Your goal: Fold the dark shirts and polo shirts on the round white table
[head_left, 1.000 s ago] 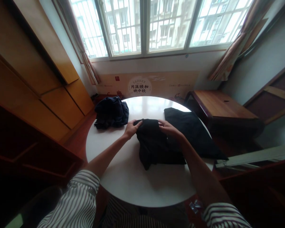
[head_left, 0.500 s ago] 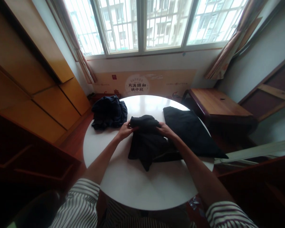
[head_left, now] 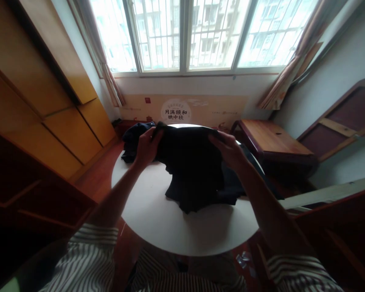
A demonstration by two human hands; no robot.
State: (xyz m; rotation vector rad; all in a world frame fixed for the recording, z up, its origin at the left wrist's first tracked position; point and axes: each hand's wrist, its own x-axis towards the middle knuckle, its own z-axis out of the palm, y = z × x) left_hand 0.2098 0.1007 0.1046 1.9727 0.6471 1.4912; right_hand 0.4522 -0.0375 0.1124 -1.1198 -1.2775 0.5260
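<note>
A black garment [head_left: 191, 158] hangs stretched between my two hands, its upper edge raised above the table and its lower part resting on the white top. I cannot make out what kind of garment it is. My left hand [head_left: 148, 145] is closed on its upper left corner. At the upper right corner, my right hand [head_left: 229, 148] grips the cloth with thumb and fingers. Behind my left hand lies a crumpled dark navy garment [head_left: 134, 136]. A flat dark folded cloth [head_left: 255, 166] on the table's right side is partly hidden by my right forearm and the held garment.
The round white table [head_left: 146, 207] stands in front of me. A low wooden side table [head_left: 270, 136] is beyond it on the right, below the curtain. Wooden cabinets [head_left: 63, 138] line the left wall. Clear plastic scraps [head_left: 245, 259] lie on the floor at lower right.
Both hands have risen and moved apart, lifting and spreading the black garment that was bunched between them. It now covers part of the navy garment and the flat cloth.
</note>
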